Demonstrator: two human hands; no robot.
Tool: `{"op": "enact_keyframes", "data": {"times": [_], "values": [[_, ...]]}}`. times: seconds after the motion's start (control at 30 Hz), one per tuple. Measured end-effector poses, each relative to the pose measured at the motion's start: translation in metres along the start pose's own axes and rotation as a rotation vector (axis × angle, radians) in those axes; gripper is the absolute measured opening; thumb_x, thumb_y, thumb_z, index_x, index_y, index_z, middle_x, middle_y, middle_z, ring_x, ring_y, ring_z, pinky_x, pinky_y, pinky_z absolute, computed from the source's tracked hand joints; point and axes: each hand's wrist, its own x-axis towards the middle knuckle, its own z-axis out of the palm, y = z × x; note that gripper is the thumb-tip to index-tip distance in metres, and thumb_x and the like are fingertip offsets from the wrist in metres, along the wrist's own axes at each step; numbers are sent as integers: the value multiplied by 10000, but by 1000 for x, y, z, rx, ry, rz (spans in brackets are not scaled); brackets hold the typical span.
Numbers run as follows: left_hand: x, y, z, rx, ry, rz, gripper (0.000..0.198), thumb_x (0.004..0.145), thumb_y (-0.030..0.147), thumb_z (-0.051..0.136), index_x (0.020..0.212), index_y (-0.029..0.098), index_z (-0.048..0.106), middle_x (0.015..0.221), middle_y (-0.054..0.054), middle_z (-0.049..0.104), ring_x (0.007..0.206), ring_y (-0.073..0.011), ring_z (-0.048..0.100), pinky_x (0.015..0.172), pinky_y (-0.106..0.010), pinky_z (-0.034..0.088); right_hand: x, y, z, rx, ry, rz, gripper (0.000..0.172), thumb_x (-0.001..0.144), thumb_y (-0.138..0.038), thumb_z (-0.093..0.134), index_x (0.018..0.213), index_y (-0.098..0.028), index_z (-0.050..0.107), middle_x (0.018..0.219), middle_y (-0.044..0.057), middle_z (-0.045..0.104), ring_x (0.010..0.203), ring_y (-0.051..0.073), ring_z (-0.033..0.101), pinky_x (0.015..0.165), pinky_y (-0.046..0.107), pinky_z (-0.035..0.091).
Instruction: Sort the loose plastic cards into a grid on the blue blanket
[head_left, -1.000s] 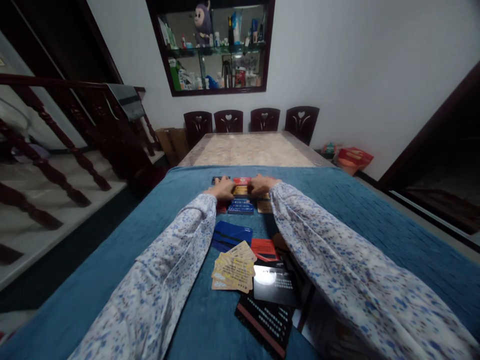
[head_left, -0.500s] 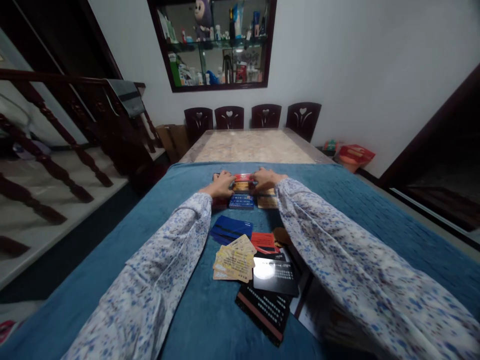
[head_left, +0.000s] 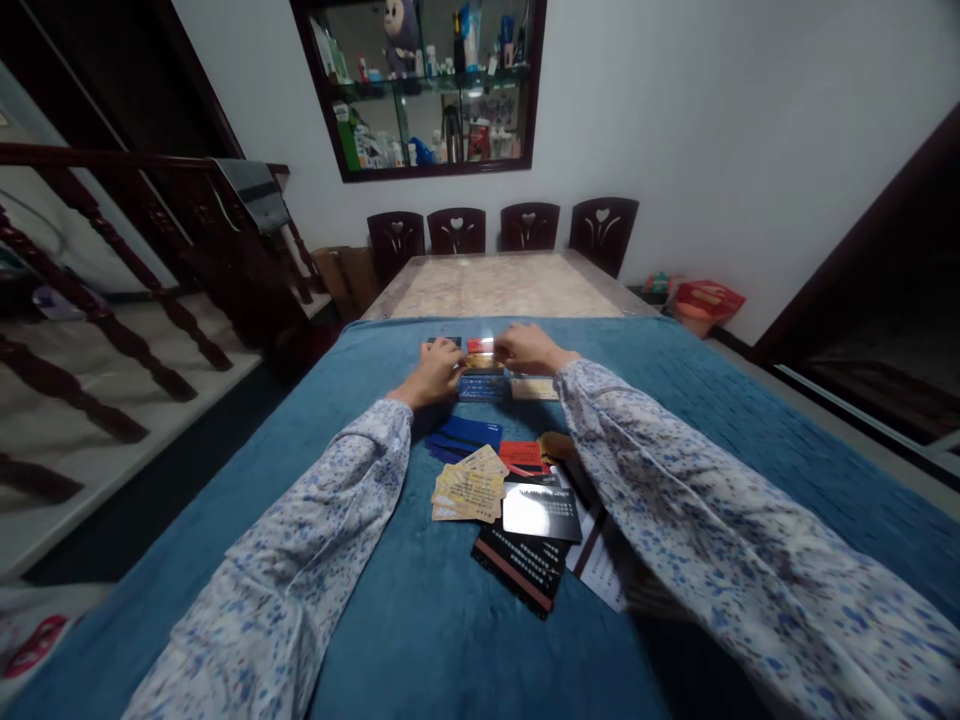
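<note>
Left hand (head_left: pixel 433 372) and right hand (head_left: pixel 529 348), both part-curled, hold unclear, gold card (head_left: pixel 483 363) between them, blue card (head_left: pixel 481 389) just below.

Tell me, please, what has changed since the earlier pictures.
The left hand has moved left and nearer the camera; the right hand has shifted slightly right. Whether anything was grasped or released is unclear. The fanned yellow cards and blue cloth look unchanged.

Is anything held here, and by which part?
The left hand and right hand are at opposite ends of a gold card; whether they grip it cannot be told.
</note>
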Motion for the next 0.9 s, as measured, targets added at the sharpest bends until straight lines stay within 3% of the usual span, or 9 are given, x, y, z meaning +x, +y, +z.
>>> {"op": "enact_keyframes", "data": {"times": [0.2,0.53,0.9], "values": [[-27,5,-3,17,8,17,164,956,190,521,911,173,678,1118,-121,684,1177,-281,511,1012,-451,325,-19,-15,0,-9,54,-30,288,942,-224,486,1026,-177,757,1101,131,756,1038,264,595,765,319,336],[-75,8,0,-34,137,84,144,942,167,540,899,172,677,1070,-112,705,1123,-285,546,952,-462,339,-61,-40,2,12,105,-107,255,975,-251,506,1008,-164,744,1077,144,751,1068,280,565,814,367,317],[-124,23,3,-60,195,158,161,957,164,547,862,177,676,1012,-91,711,1089,-266,562,946,-457,345,-102,-51,16,51,239,-173,229,980,-264,547,965,-181,760,953,117,742,988,260,529,787,366,266]]}}
